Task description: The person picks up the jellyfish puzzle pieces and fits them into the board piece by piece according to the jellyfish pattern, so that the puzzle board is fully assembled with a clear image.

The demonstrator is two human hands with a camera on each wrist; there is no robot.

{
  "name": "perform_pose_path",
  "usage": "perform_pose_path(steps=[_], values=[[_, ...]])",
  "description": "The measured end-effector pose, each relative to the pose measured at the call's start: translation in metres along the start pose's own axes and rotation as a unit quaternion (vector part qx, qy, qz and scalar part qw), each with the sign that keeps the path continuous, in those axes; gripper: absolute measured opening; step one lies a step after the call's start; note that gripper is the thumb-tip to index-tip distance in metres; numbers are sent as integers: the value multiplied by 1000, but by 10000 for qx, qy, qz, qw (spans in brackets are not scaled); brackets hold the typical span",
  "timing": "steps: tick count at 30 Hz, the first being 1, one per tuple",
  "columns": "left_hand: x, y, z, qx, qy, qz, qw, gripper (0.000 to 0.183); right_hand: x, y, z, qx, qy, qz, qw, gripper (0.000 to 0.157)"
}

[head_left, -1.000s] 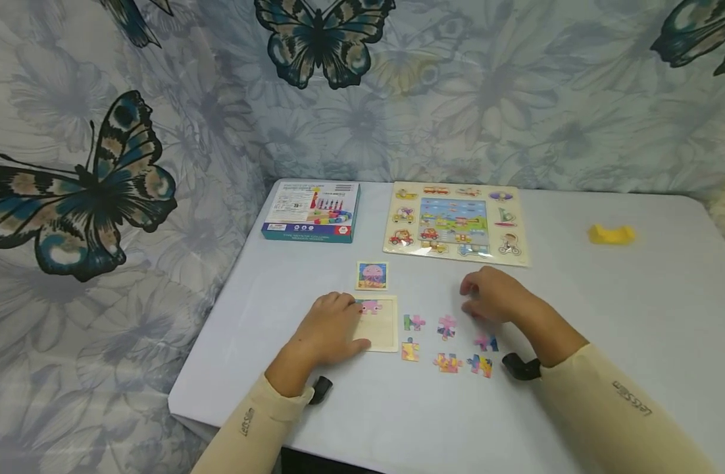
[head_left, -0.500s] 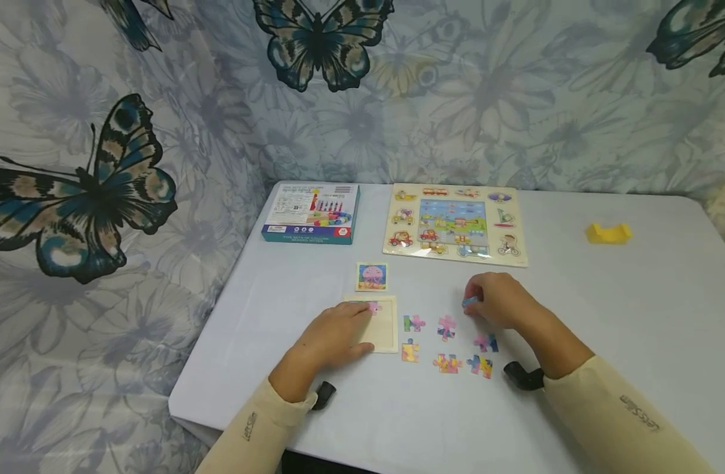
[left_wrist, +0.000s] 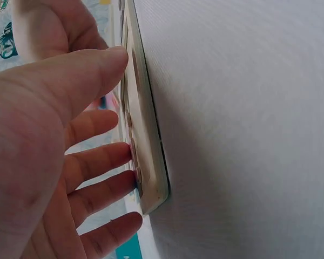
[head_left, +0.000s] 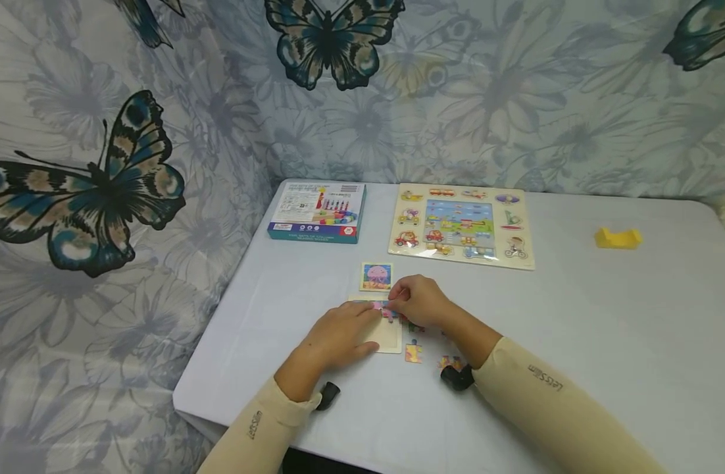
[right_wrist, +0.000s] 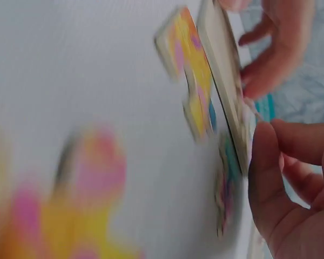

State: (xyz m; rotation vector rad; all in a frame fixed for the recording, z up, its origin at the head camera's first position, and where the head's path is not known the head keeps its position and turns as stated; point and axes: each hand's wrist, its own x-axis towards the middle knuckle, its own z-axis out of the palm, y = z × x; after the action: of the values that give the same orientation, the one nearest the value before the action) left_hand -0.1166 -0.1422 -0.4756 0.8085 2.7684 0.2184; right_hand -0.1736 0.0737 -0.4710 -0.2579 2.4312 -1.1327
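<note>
My left hand [head_left: 339,337] lies over the left side of a small wooden puzzle tray [head_left: 392,342], fingers extended, fingertips on pieces along its top edge. In the left wrist view those fingers [left_wrist: 102,186] reach the tray's rim. At the tray's top right corner, my right hand [head_left: 420,303] pinches a blue and pink jigsaw piece [head_left: 389,313] between thumb and index finger. Directly above the tray sits a small picture card [head_left: 376,277] of a pink sea creature. A yellow jigsaw piece [head_left: 413,352] lies just right of the tray; my right forearm hides other loose pieces.
An orange and yellow piece [head_left: 450,362] lies partly behind the right wrist camera. Toward the back are a teal-edged box [head_left: 316,212] and a large picture puzzle board [head_left: 519,227]. A yellow curved block [head_left: 618,239] is at far right. Patterned cloth hangs behind the table.
My right hand has picked up a jigsaw piece from the right and carried it left to the tray's top right corner. My left hand has stayed on the tray, its fingers shifting slightly.
</note>
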Motion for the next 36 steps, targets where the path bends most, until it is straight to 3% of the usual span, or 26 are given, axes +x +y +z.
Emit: perform_pose_path(steps=[7, 12, 26, 36], values=[[3, 4, 1, 341, 50, 187, 9992, 63, 6, -6, 8, -1141, 464, -298, 9919, 13], [3, 6, 0, 588, -21, 137, 9982, 63, 9, -11, 8, -1529, 495, -269, 9866, 18], [1, 2, -2, 259, -214, -158, 9993, 62, 24, -13, -2, -1047, 141, 190, 9942, 24], [2, 4, -2, 352, -128, -68, 9993, 63, 26, -13, -9, -1554, 28, 320, 9873, 31]])
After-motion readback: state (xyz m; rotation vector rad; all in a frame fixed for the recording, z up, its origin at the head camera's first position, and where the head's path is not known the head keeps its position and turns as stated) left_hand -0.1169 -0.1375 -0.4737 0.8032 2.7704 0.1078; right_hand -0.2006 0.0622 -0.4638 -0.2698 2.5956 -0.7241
